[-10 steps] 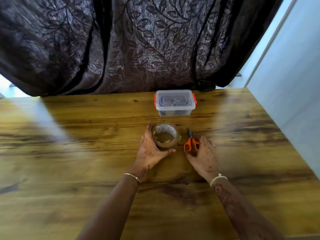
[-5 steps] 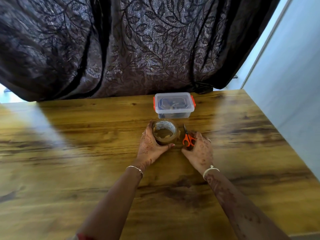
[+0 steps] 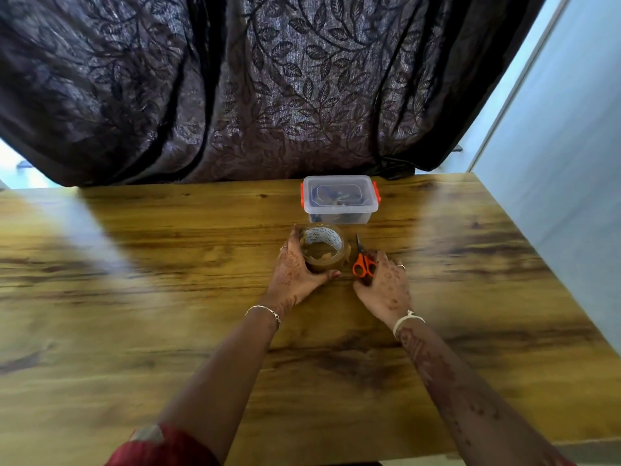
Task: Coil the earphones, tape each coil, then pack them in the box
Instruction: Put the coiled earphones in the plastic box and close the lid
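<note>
Holding dark cords (image 3: 339,197): lidded clear box (image 3: 340,210)

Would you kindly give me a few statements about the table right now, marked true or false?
1. The left hand grips the roll of brown packing tape. True.
2. The clear plastic box has its lid off. False: the lid is on, with orange latches at both ends.
3. The right hand rests on the orange-handled scissors. True.
4. The scissors lie left of the tape roll. False: they lie to its right.
5. The box sits nearer the person than the tape. False: it sits beyond the tape, by the dark leaf-patterned curtain.
</note>
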